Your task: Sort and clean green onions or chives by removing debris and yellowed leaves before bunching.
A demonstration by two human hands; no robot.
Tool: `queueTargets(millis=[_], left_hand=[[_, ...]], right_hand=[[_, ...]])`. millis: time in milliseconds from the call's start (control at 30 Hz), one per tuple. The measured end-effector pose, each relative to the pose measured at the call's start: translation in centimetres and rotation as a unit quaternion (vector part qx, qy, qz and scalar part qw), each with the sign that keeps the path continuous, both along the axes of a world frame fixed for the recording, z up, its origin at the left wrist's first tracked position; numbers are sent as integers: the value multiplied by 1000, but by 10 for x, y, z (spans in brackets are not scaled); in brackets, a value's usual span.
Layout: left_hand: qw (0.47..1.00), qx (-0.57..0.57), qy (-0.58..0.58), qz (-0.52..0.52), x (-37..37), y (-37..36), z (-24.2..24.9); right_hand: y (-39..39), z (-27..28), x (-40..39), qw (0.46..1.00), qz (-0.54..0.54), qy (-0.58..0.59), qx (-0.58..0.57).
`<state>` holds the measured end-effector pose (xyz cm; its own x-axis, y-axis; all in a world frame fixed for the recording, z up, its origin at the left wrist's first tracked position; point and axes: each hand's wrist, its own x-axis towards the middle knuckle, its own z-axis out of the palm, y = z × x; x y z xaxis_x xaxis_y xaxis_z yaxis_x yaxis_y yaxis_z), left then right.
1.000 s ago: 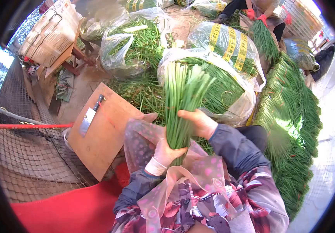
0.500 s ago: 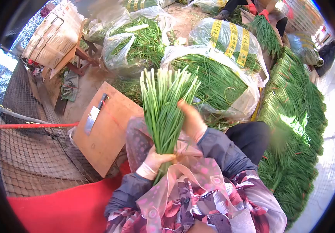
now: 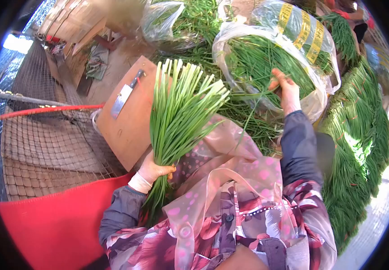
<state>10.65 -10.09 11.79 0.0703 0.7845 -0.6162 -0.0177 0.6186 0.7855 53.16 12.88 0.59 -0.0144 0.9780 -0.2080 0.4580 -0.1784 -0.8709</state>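
My left hand [image 3: 153, 170] is wrapped round a thick bunch of garlic chives [image 3: 176, 117], low on its green leaves. The pale cut ends fan out upward and to the right. Over an open clear plastic bag [image 3: 230, 74] full of loose chives [image 3: 266, 58], my right hand [image 3: 286, 87] is closed in a pinch. Thin green chive stalks trail from its fingertips to the left and downward. Left of the bunch, a cleaver [image 3: 123, 100] with a dark handle lies on a tan board [image 3: 133, 130].
Bundled chives [image 3: 356, 148] are piled in a long row at my right. Another bag of greens [image 3: 176, 27] stands ahead. A person's red-gloved hand [image 3: 341, 14] is at the upper right. Netting [image 3: 45, 153] and a red sheet [image 3: 63, 220] lie left, near a crate [image 3: 70, 20].
My right hand has left the bunch and reached right to the open bag, where it now pinches stalks. My left hand has shifted left and lower with the bunch, whose stalks spread wider.
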Motion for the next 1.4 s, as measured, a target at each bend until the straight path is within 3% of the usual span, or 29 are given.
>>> queueTargets(millis=[33, 67, 100, 133, 167, 200, 300, 367, 433, 567, 633, 700, 767, 800, 867, 900, 967, 1033, 1100, 1133, 1167, 1233, 1300, 1400], left_hand=[[1000, 12, 0, 4, -5, -1, -5], [999, 11, -4, 30, -1, 0, -4], [999, 11, -6, 34, 1, 3, -7], [999, 21, -2, 38, 0, 4, -12], [999, 29, 4, 39, -1, 3, -16], [998, 33, 26, 43, 1, 4, -20], [996, 63, 42, 50, 11, 3, -26], [996, 66, 23, 58, 14, 2, -32], [998, 54, 11, 32, 15, 3, -36], [998, 38, -16, 53, 16, 8, -32], [999, 28, -14, 42, 10, 9, -33], [999, 18, -13, 31, 9, 10, -31], [999, 13, -9, 44, 10, 12, -23], [999, 13, -10, 51, 9, 11, -25], [999, 8, -7, 43, 6, 9, -24], [999, 3, -2, 33, 4, 8, -23], [999, 5, -4, 31, 0, 5, -23], [999, -13, -20, 32, -4, 4, -26], [999, -3, -19, 27, -7, 2, -30], [999, -8, -30, 23, -9, 3, -34], [999, -16, -41, 16, -11, 5, -35], [998, -23, -54, 15, -8, 10, -37], [997, -39, -56, 18, -8, 5, -37], [999, -1, -21, 28, 4, 8, -33]], right_hand=[[1, -15, 4, 932, 136, -335, 11], [-9, -4, -11, 933, 65, -341, 93], [-16, 35, -40, 958, 45, -237, 155], [-21, 53, -67, 936, 55, -179, 299], [-25, 81, -94, 923, 92, -112, 356], [-27, 93, -115, 902, 137, -119, 392], [-33, 94, -157, 876, 242, -286, 303], [-37, 90, -167, 866, 296, -338, 222], [-41, 73, -173, 860, 311, -335, 224], [-38, 66, -182, 887, 365, -243, 146], [-34, 68, -182, 896, 425, -108, 66], [-36, 59, -183, 903, 408, -88, 102], [-40, 59, -183, 944, 327, 43, 3], [-40, 59, -181, 949, 301, 86, 33], [-36, 66, -176, 953, 189, 233, -42], [-33, 73, -162, 951, 129, 272, -76], [-19, 78, -124, 870, 39, 478, -115], [-9, 66, -76, 835, 45, 546, -51], [-4, 54, -38, 920, 106, 358, -122], [-16, 57, -47, 964, 154, 89, -197], [-25, 45, -48, 915, 274, -295, -19], [-34, 41, -66, 973, 174, -138, -60], [-45, 69, -104, 959, 147, 149, -188], [-45, 53, -136, 928, 185, 237, -217]])
